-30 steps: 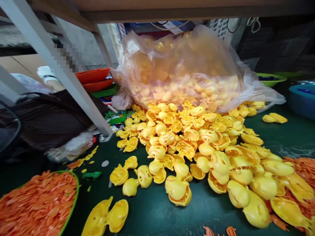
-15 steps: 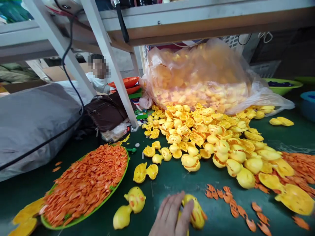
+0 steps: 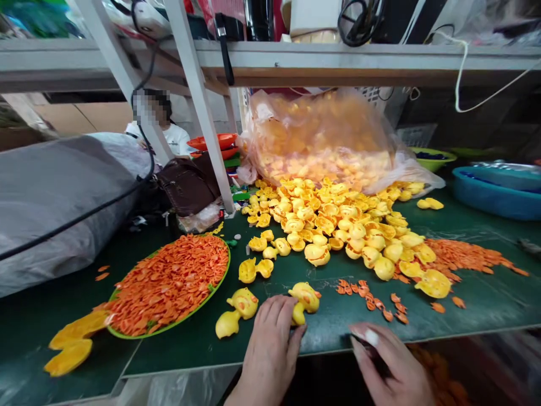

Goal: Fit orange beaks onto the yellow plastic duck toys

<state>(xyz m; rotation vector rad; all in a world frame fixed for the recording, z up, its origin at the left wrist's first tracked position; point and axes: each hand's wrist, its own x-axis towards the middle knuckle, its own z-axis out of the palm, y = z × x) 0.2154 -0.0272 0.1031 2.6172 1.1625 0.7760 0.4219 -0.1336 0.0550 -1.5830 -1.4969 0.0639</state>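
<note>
At the front of the green table, my left hand point(image 3: 270, 341) grips a yellow plastic duck shell point(image 3: 307, 297) between fingers and thumb. The duck has an orange beak piece, and a smaller yellow part hangs below it by my thumb. My right hand point(image 3: 391, 361) is at the table's front edge, fingers closed around something dark and mostly hidden. Left of my left hand lies another yellow duck shell point(image 3: 244, 303) with its second half point(image 3: 227, 324). Loose orange beak pieces point(image 3: 369, 301) lie above my right hand.
A green-rimmed tray point(image 3: 169, 329) of orange pieces stands left. A heap of yellow duck halves point(image 3: 338, 217) spills from a clear plastic bag point(image 3: 325, 141). More orange pieces point(image 3: 465, 256) lie right, near a blue basin point(image 3: 499, 194). A shelf post point(image 3: 207, 107) rises behind; a person sits beyond.
The view has tilted and shifted right, showing more of the table's front edge. My right hand has come into view. My left hand stays at the duck shell.
</note>
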